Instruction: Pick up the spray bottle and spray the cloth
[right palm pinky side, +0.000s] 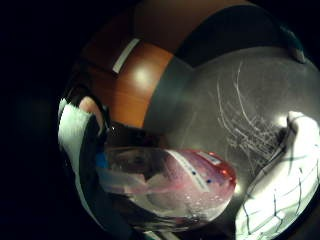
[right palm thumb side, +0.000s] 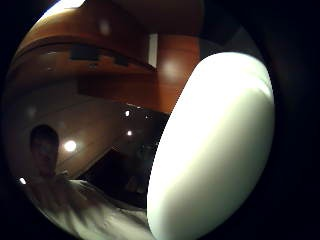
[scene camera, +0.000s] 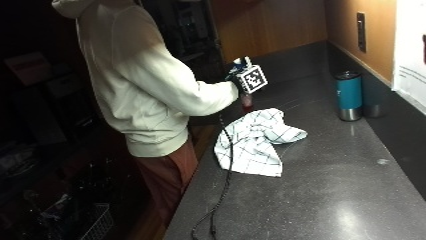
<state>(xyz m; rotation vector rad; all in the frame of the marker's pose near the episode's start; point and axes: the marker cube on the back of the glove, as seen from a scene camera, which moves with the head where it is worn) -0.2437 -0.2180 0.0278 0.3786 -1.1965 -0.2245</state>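
Gloved right hand (scene camera: 238, 82) apparently grips the spray bottle (right palm pinky side: 170, 185) above checked cloth (scene camera: 256, 140), label unreadable

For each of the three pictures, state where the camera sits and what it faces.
Little finger side palm view: on the palm, facing the spray bottle, cloth and counter; a bare fingertip shows.
Thumb side palm view: on the palm, facing the bottle's white body and the person's sleeve.
Outside view: beside the counter, facing the person, right hand and teal tumbler.
Shared: bottle, cloth.
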